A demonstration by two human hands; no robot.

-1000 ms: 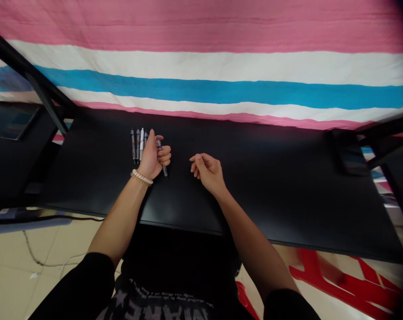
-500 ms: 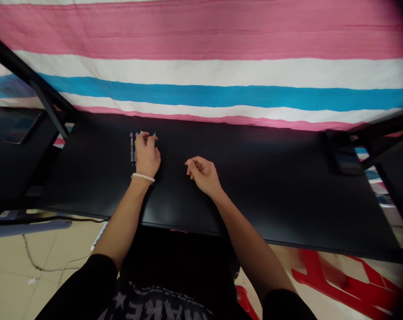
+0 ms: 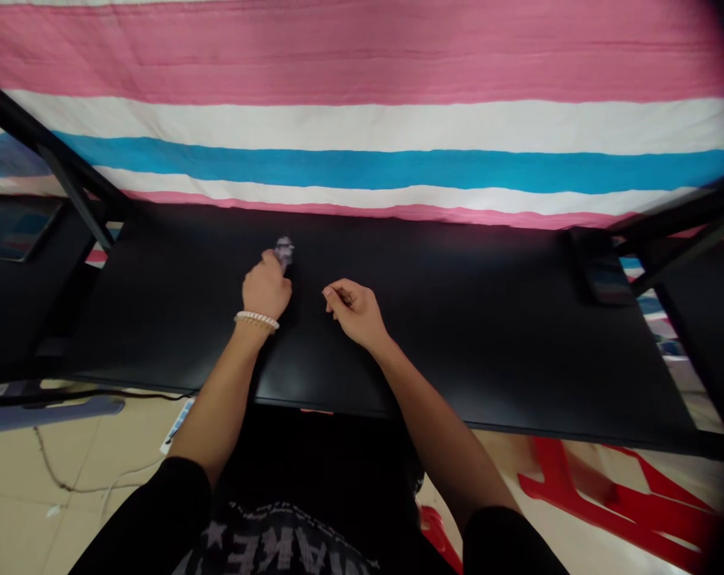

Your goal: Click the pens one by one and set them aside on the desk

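- The left hand (image 3: 267, 286) is clenched around the pens (image 3: 284, 251), whose blurred ends poke out beyond its fingers; one fist likely keeps the bundle together.
- The pens are toward the far edge of the worktop (image 3: 457, 343), nearer its left end than its right.
- The right hand (image 3: 353, 310) is loosely curled beside the left, apart from it, perhaps to leave it room; I cannot tell whether it pinches anything.
- The phone (image 3: 602, 267) lies by the far right corner, probably to be clear of both hands.
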